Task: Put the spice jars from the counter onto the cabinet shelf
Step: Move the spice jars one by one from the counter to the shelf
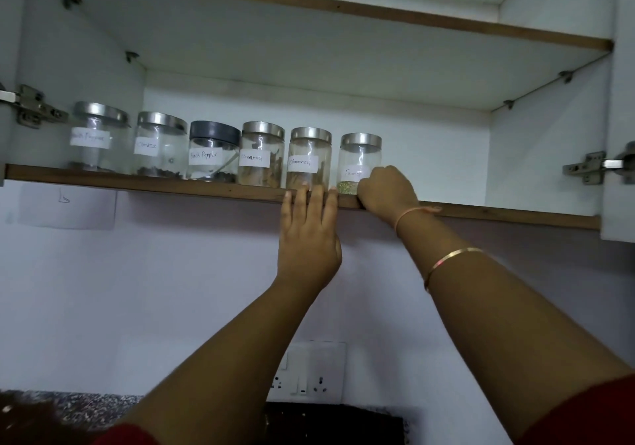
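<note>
While the left hand [309,238] lies flat on the shelf [137,182], the right hand [386,192] grips the fennel jar [359,156].

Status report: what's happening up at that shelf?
Right hand grips fennel jar on shelf. Left hand flat against shelf edge. Nothing in the way.

Spice jars [262,154], six, clear glass, upright, rowed along cabinet shelf [137,183] front; paper labels; steel lids, except black-lidded pepper jar [213,156]; fennel jar [359,159] rightmost.
</note>
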Motion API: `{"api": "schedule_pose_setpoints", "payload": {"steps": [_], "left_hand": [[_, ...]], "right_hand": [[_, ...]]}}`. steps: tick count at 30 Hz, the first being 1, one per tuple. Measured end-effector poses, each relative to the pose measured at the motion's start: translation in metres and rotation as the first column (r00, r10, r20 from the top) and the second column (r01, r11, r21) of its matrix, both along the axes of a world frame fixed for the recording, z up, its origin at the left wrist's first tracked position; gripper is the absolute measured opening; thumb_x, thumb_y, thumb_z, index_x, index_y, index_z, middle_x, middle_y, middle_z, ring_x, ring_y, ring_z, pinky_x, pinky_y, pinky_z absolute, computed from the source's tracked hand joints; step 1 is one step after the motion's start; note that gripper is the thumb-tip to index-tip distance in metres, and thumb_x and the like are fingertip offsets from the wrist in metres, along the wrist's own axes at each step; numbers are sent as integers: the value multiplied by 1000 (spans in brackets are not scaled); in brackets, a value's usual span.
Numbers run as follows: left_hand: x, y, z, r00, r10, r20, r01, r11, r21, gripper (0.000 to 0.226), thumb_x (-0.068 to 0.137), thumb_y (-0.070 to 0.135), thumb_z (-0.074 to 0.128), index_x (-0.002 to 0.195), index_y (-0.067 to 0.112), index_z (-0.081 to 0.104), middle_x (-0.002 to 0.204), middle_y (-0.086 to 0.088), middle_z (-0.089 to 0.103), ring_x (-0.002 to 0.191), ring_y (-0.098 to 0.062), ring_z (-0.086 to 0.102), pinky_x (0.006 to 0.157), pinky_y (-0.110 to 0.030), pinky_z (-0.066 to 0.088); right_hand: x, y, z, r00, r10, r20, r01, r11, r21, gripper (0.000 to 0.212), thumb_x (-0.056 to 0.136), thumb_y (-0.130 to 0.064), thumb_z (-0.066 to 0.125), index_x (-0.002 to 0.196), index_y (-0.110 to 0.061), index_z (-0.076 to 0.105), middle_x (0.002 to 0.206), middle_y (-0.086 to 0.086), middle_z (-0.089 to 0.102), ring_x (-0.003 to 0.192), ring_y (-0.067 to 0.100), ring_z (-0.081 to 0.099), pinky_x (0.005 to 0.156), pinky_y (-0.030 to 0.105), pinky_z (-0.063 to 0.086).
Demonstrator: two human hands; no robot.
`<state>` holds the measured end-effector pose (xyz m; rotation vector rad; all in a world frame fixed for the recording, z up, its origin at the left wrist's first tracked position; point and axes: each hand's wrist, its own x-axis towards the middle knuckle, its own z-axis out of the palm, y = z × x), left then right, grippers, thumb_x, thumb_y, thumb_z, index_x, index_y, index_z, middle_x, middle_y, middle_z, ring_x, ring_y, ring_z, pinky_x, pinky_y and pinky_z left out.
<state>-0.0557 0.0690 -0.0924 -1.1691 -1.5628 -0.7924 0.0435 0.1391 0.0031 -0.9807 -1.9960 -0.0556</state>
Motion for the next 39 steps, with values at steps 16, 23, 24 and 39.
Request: {"api": "schedule_pose_setpoints", "payload": {"steps": [16,23,24,39], "left_hand": [[-26,-63,-136,985,-30,167,103,885,-453,59,100,28,23,150,8,0,159,-10,3,147,-25,1,116,-40,-9],[-29,-129,-281,926,183,330,147,632,-761,60,101,34,18,149,4,-2,158,-16,-3,146,-29,-6,119,-43,-4],[-27,-139,-300,916,205,343,165,588,-792,60,101,34,17,149,4,-1,158,-16,-4,146,-29,-7,118,-43,-4],[-23,-215,-398,848,359,390,350,173,-921,68,98,44,26,150,8,1,159,-11,2,147,-28,-4,118,-45,-3]], "right_hand": [[-13,-81,-204,994,104,25,-104,995,2,66,94,-15,43,152,-12,12,160,9,10,146,24,17,112,35,36],[-25,-132,-322,982,119,144,-56,925,-377,76,90,-18,46,153,-12,3,155,12,20,141,31,25,105,38,42],[-24,-140,-338,976,129,178,-42,904,-425,77,90,-20,47,153,-11,3,154,14,22,139,33,27,104,40,42],[-10,-222,-472,702,383,601,163,734,-659,59,94,-40,49,140,-5,36,142,19,39,126,35,44,102,43,40]]}}
